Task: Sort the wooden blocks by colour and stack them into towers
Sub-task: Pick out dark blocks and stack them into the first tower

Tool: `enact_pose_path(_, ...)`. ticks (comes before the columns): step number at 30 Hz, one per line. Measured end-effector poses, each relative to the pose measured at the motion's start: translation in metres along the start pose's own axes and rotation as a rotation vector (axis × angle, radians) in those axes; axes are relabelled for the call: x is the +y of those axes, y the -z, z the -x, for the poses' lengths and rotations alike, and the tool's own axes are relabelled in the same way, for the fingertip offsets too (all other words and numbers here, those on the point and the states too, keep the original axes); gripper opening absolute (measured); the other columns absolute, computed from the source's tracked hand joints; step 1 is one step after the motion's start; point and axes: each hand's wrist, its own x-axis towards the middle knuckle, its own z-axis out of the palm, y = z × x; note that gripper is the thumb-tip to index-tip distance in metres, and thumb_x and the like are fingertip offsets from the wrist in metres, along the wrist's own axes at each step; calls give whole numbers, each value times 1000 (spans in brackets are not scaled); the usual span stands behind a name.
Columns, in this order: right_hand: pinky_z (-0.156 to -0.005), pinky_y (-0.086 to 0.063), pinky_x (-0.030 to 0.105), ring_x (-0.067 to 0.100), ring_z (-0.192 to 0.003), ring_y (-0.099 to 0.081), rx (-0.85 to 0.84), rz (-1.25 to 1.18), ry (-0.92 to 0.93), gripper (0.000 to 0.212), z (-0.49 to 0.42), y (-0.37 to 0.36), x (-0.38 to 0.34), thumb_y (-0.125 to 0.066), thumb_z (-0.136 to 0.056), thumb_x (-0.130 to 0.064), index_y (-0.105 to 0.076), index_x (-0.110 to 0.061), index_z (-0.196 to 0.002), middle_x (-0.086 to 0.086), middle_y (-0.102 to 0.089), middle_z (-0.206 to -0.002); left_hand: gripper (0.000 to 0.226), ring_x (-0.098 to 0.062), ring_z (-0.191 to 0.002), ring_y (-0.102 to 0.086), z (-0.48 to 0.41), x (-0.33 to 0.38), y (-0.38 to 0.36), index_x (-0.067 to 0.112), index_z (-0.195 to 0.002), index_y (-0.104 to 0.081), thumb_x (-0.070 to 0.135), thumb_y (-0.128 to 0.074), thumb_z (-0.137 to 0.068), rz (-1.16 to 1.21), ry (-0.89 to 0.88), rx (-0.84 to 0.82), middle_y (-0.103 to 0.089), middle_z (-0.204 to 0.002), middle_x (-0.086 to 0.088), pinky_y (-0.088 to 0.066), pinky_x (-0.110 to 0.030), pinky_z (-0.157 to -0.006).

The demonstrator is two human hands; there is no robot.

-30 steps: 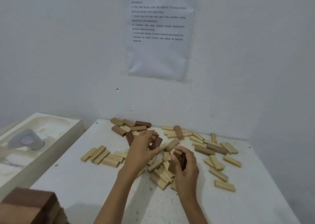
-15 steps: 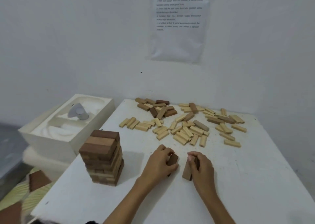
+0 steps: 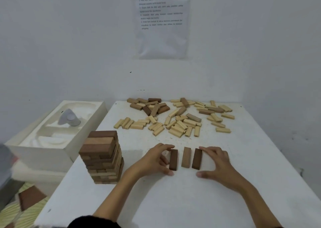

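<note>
Between left hand (image 3: 154,160) and right hand (image 3: 217,165) lie three blocks (image 3: 186,157), apparently touched.

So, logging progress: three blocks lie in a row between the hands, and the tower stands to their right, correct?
No: the head view shows the tower left of the left hand. The three blocks do lie between it and the right hand.

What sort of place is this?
Probably a bare room set up for a tabletop exercise: a white table pushed into a corner of blank white walls, a printed numbered sheet taped up, and loose wooden blocks with a stacked tower.
</note>
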Motion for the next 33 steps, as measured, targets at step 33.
enact_pose_path(33,-92,-22,25,-6,-107,-30,-27,115,170,74,-32,-3,4,-57,-48,-78,-39,-53,-115,-21,-40,-111,72,-2,-109,-35,-27,-12,-21,37,-125,-51,58,-73,-60,-220,-140,106,-46,-116,17,-26,-24,-95)
